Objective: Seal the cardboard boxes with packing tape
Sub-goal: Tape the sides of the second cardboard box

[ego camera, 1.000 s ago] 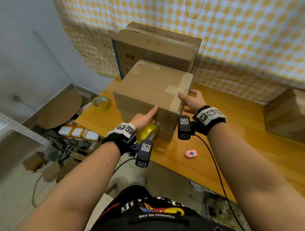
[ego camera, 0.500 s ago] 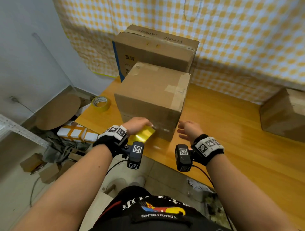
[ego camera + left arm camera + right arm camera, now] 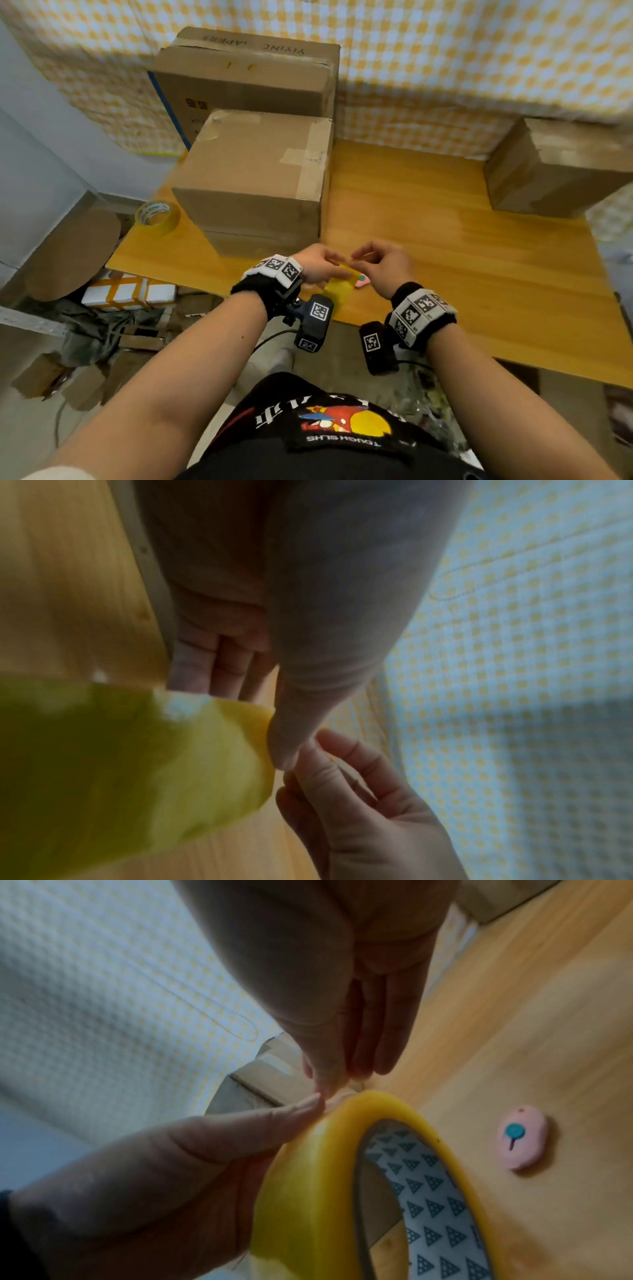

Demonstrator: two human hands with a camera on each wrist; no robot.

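Head view: bright, even light; edges bent and blurred.
Wrist views: dim, soft; palms near the lens in shadow.
Glare: pale shine on table (image 3: 479,240) beyond the right hand (image 3: 383,265).

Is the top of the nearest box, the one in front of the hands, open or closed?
Closed. The box has a flat top with tape running along its right edge and down the side.

"YIYING" and "PAPERS", only partly legible, are printed upside down on the top flap of the rear cardboard box (image 3: 246,73), well beyond the fingertips; "TOUGH SLHS" is read upside down on the black shirt (image 3: 342,442)
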